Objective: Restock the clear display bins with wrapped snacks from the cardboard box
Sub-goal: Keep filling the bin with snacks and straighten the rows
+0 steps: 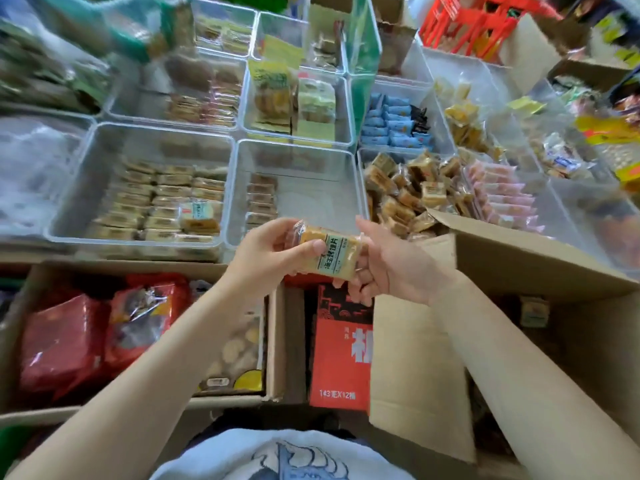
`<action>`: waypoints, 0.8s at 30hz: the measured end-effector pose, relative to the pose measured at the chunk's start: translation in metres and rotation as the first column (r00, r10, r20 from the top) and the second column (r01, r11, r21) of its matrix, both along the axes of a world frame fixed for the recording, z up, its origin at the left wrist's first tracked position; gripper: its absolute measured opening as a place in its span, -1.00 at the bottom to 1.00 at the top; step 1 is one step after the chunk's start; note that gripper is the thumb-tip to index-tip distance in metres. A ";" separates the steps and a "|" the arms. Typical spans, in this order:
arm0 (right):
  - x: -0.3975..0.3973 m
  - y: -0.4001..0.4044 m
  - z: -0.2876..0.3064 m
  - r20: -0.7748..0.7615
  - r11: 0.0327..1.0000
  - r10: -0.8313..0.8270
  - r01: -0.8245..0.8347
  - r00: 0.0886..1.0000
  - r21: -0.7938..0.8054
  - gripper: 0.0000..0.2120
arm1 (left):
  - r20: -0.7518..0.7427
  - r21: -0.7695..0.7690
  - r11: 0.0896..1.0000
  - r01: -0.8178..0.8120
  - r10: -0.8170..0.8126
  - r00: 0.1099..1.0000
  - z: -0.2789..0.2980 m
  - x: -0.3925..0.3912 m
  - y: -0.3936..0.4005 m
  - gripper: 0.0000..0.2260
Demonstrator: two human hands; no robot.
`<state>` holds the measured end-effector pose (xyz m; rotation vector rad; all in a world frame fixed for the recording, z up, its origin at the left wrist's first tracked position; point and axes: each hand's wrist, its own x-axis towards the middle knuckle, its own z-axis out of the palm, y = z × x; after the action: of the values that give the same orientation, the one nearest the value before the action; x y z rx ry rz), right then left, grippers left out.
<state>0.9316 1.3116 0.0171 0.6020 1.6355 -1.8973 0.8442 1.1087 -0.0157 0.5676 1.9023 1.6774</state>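
Note:
A wrapped snack pack, orange-brown biscuits under a pale label with dark print, is held between both hands in the middle of the head view. My left hand grips its left end, thumb on top. My right hand holds its right end with fingers curled underneath. The pack hovers just in front of a clear bin that holds one short row of brown packs along its left side. The open cardboard box stands at the right under my right forearm, a few small packs visible inside.
Clear bins of wrapped snacks fill the shelf beyond: a bin of tan packs at left, loose brown cubes and pink packs at right. A second cardboard box with red bags sits lower left, a red carton beside it.

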 end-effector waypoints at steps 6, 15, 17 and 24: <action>-0.106 -0.096 -0.034 0.073 0.995 -0.026 0.019 0.997 0.095 -0.56 | 0.059 -0.112 0.987 -0.114 0.121 0.991 -0.036 -0.086 -0.096 -0.69; -0.228 -0.173 -0.083 -0.083 0.802 0.176 -0.094 0.981 0.589 -0.75 | 0.213 -0.260 0.930 -0.260 0.318 0.924 -0.093 -0.197 -0.158 -0.49; -0.240 -0.172 -0.096 -0.033 0.673 0.297 -0.185 0.954 0.716 -0.65 | 0.223 -0.319 0.924 -0.211 0.289 0.931 -0.109 -0.212 -0.156 -0.50; -0.285 -0.165 -0.137 0.134 0.061 0.609 -0.215 0.782 0.975 -0.75 | 0.083 -0.583 0.813 0.010 0.047 0.995 -0.149 -0.231 -0.135 -0.60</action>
<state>0.6470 1.1468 -0.1200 0.1253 2.7940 -0.2246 0.6135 0.9739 -0.1649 0.2135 2.2066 1.0067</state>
